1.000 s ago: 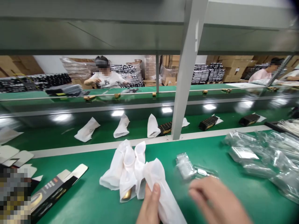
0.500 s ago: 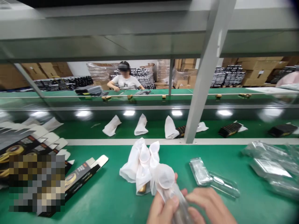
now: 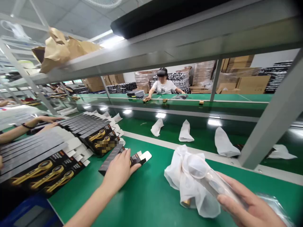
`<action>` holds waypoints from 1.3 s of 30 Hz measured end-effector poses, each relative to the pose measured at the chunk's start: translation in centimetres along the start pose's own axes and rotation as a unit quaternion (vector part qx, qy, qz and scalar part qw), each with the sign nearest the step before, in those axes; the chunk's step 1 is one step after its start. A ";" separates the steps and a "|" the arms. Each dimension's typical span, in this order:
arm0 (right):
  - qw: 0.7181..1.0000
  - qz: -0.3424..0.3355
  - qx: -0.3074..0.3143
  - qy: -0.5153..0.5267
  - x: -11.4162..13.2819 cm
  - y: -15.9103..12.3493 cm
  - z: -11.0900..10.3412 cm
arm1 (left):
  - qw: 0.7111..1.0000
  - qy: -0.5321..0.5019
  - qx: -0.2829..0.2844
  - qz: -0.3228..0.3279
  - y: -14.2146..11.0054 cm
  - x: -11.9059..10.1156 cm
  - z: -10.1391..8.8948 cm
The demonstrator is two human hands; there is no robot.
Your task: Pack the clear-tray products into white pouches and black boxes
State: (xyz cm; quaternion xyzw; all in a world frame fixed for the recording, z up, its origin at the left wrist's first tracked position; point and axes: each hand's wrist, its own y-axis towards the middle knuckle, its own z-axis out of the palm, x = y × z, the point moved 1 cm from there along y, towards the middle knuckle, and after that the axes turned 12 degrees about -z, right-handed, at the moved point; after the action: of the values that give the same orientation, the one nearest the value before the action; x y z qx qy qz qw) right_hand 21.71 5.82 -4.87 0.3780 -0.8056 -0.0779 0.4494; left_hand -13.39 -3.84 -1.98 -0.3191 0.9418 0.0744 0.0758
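My left hand (image 3: 120, 170) reaches left across the green table and lies on a black flat carton (image 3: 132, 158) with white end flaps, fingers stretched over it. My right hand (image 3: 246, 205) is closed around a clear plastic case with a white pouch (image 3: 201, 171) inside it, held at the lower right. A heap of white pouches (image 3: 183, 178) lies on the table just under and left of that case; a gold part peeks out at its bottom.
Stacks of black flat cartons (image 3: 92, 132) printed with gold tools fill the left. Another person's arm (image 3: 21, 129) rests beyond them. White pouches (image 3: 186, 132) ride the green conveyor. A grey post (image 3: 272, 123) stands at right. A co-worker (image 3: 163, 86) sits across.
The view swung left. My left hand let go of the pouch and went left onto the black carton. My right hand now holds the clear case with the pouch alone.
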 end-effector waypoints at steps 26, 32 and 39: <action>0.837 0.298 0.256 0.381 5.0 3.3 3.5 | 0.954 -0.141 -0.141 0.223 -8.1 -1.2 3.4; 0.869 0.238 0.309 0.306 6.0 2.5 2.2 | 0.886 -0.037 -0.252 0.388 -9.2 -2.1 3.3; 0.929 0.146 0.296 0.169 8.2 0.9 3.3 | 0.861 -0.018 -0.244 0.446 -10.3 -3.3 3.2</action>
State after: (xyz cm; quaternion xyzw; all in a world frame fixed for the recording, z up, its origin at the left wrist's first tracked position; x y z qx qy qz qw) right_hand 16.11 0.20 -0.88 0.3800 -0.7505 0.2958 0.4526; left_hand -4.19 -9.34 -5.46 0.1287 0.9335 0.3334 -0.0287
